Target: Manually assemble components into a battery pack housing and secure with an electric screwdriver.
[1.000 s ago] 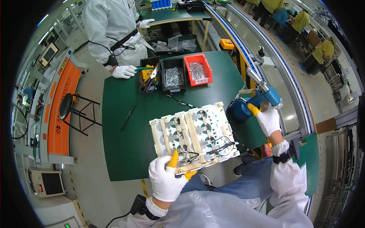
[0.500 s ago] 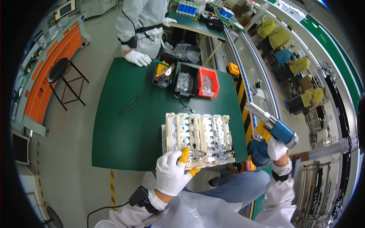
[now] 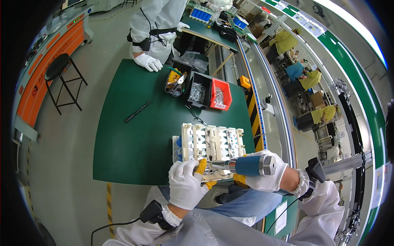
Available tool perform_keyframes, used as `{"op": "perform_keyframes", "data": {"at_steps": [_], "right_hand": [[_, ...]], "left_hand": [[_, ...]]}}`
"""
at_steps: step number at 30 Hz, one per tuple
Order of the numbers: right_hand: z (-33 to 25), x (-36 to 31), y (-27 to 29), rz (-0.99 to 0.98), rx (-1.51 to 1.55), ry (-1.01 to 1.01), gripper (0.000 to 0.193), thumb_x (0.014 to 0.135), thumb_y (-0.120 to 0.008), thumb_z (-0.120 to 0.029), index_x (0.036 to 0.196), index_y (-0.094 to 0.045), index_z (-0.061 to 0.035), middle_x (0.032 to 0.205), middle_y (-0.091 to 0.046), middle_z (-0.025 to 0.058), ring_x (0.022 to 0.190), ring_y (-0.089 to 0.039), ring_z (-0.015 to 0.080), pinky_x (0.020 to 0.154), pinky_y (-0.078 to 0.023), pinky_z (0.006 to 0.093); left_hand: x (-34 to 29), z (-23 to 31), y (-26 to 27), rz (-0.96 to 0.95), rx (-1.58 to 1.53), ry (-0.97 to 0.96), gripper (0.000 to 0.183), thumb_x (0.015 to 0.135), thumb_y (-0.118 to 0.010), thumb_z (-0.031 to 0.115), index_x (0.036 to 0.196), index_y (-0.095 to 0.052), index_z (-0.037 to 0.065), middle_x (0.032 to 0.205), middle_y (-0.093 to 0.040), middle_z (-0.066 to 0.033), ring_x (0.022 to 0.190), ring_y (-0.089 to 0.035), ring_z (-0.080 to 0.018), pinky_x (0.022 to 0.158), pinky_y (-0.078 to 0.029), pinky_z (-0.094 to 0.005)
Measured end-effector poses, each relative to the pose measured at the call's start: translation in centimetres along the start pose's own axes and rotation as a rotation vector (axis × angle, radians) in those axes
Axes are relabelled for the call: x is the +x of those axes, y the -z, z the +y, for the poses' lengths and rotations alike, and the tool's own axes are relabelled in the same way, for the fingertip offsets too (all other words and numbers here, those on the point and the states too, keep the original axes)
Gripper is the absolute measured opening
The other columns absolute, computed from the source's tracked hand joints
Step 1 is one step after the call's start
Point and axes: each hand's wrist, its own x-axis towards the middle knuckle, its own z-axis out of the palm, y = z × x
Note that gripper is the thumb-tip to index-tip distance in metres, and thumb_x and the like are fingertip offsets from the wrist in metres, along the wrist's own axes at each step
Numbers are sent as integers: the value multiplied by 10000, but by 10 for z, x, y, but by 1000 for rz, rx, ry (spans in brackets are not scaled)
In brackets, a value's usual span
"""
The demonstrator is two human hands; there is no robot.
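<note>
A white plastic battery frame, with slotted rows and blue cells showing at its left side, lies at the table's front edge. My left hand, in a white glove with yellow fingertips, is closed on its near left corner. In my right hand, gloved alike, is a blue rivet gun with a silver nose and end cap. It lies level over the frame's near side, its nose pointing left to my left fingertips. The tip and the contact point are hidden by those fingers.
On the green table are a black bin of thin metal pieces, a red bin, a box of hand tools and a dark pen-like tool. A co-worker's gloved hand rests on the far edge. A stool stands left.
My right hand has brought the rivet gun from beside the table's right edge leftward over the frame, turning its nose to the left. My left hand keeps its hold. The view has shifted slightly.
</note>
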Motion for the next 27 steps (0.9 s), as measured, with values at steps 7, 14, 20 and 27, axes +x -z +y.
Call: {"op": "perform_keyframes", "data": {"at_steps": [7,14,20,27], "right_hand": [[-12,22,14,-140,308,-362,285,828,-692,-249,1064,-755,-103,928,-760,94,787,-715,286,746,-606,359],[2,18,9,-293,-125,-81,249,861,-708,-225,1101,-740,-163,1004,-751,33,887,-724,216,795,-615,346],[-2,31,25,-433,-192,22,304,867,-712,-188,1169,-710,-226,1092,-722,-34,980,-718,176,848,-619,321],[-1,25,22,-393,-281,82,288,873,-696,-177,1157,-724,-221,1117,-728,-34,987,-722,166,854,-621,328]], "left_hand": [[2,-5,3,13,-42,13,573,635,-902,326,1113,-757,43,1229,-546,-54,1212,-459,-293,1136,-328,-543],[3,-7,2,12,-52,-14,537,623,-900,291,1075,-766,36,1246,-548,-49,1223,-448,-293,1118,-338,-531],[0,-8,3,-7,-64,-4,535,640,-892,309,1080,-761,35,1252,-547,-40,1226,-443,-301,1108,-346,-530],[0,-8,4,19,-47,-9,562,656,-885,333,1115,-751,39,1257,-545,-32,1241,-442,-299,1100,-355,-519]]}}
